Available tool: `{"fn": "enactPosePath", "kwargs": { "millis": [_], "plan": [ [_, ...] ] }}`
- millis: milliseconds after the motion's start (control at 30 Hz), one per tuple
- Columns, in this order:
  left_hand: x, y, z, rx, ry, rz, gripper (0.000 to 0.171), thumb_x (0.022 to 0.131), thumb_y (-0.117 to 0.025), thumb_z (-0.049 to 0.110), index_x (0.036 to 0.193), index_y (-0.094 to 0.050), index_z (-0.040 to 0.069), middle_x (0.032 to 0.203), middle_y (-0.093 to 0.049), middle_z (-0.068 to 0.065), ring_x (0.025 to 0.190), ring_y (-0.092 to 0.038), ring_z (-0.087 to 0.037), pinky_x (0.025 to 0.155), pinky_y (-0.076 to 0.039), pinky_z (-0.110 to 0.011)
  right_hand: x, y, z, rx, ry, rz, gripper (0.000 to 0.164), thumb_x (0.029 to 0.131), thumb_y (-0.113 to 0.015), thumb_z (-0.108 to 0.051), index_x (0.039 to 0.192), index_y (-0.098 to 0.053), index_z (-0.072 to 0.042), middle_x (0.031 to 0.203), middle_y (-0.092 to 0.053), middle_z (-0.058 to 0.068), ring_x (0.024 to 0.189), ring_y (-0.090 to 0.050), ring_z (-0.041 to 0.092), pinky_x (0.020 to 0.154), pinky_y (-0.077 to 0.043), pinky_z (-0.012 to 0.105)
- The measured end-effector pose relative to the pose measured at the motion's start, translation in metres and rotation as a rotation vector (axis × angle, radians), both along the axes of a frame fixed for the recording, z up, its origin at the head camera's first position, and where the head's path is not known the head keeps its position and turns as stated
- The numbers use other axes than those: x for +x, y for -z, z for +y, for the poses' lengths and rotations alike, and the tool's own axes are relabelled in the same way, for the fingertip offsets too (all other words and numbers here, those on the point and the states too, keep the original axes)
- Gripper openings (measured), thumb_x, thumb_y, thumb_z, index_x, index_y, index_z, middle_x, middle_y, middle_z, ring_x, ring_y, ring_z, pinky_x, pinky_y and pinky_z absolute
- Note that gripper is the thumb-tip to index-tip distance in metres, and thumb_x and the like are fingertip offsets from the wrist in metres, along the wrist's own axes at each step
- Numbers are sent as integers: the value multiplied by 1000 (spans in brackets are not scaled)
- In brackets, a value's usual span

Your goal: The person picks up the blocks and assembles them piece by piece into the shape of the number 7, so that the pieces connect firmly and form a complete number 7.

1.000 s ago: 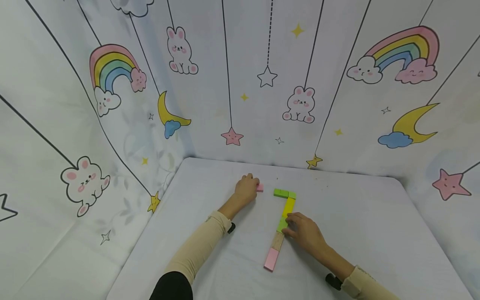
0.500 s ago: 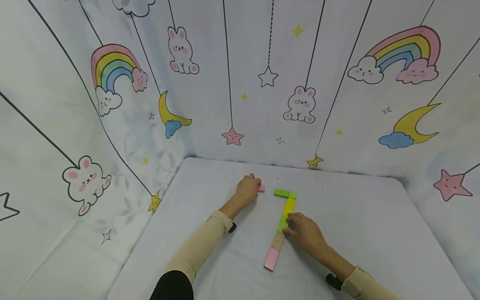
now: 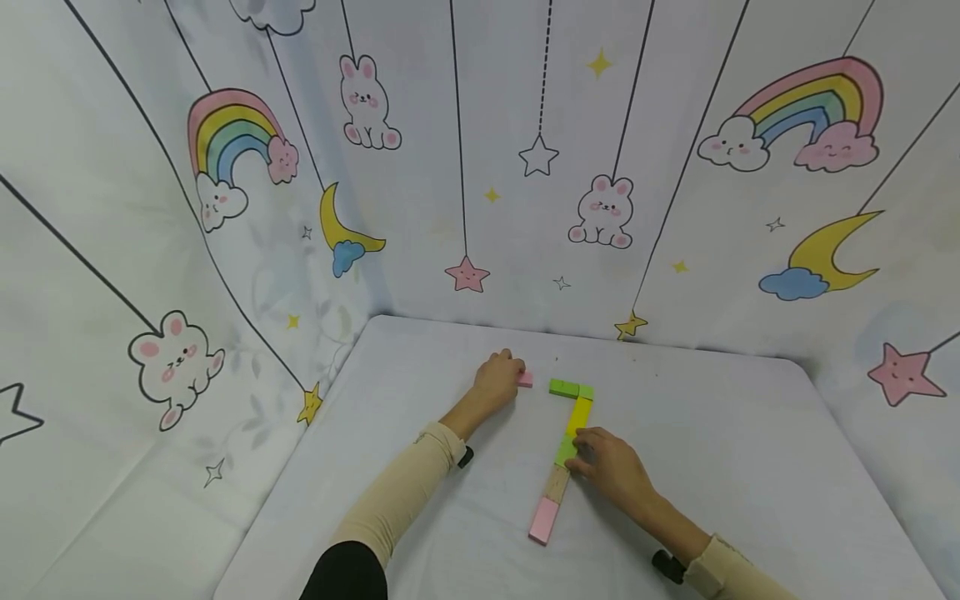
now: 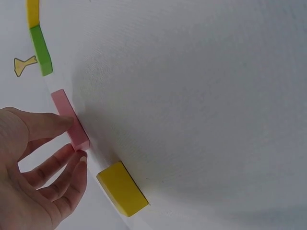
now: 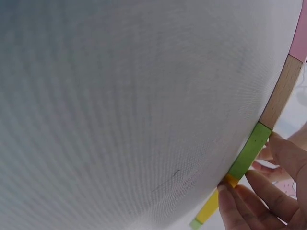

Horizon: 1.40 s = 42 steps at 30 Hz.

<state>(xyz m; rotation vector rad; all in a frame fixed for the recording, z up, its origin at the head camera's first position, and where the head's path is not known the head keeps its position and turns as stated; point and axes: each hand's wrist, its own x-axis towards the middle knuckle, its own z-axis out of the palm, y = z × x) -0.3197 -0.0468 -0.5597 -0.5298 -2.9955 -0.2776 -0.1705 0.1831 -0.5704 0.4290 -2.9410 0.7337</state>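
Note:
My left hand is at the far side of the table, pinching a pink block between thumb and fingertips. To the right of that block, across a small gap, lies a green block, the left end of a bent line of blocks. My right hand is beside the line's middle, its thumb and fingers around a green block set between a yellow block and a bare wood block. A pink block forms the near end of the line.
A loose yellow block lies near my left fingertips; the hand covers it in the head view. White cloth covers the table. Printed curtains rise behind its far edge and on the left.
My left hand has slid slightly right with the pink block, narrowing the gap to the green block. My right hand stays in place, and the head view has shifted a little.

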Motion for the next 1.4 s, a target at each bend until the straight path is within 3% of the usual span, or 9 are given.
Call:
{"fn": "enactPosePath", "kwargs": {
  "millis": [767, 1400],
  "plan": [
    [5, -3, 8, -10, 11, -8, 29, 99, -65, 8, 123, -76, 19, 114, -65, -6, 104, -65, -24, 84, -57, -38, 0, 2, 1, -9, 3, 3, 42, 82, -90, -29, 115, -76, -7, 130, -70, 9, 123, -65, 33, 102, -51, 51],
    [0, 3, 16, -66, 39, 0, 29, 101, -62, 10, 126, -75, 20, 116, -64, -5, 101, -64, -22, 81, -57, -35, -1, 3, 2, -6, 2, 8, 43, 81, -90, -30, 115, -76, -7, 129, -70, 8, 123, -65, 32, 101, -52, 51]
  ]
}}
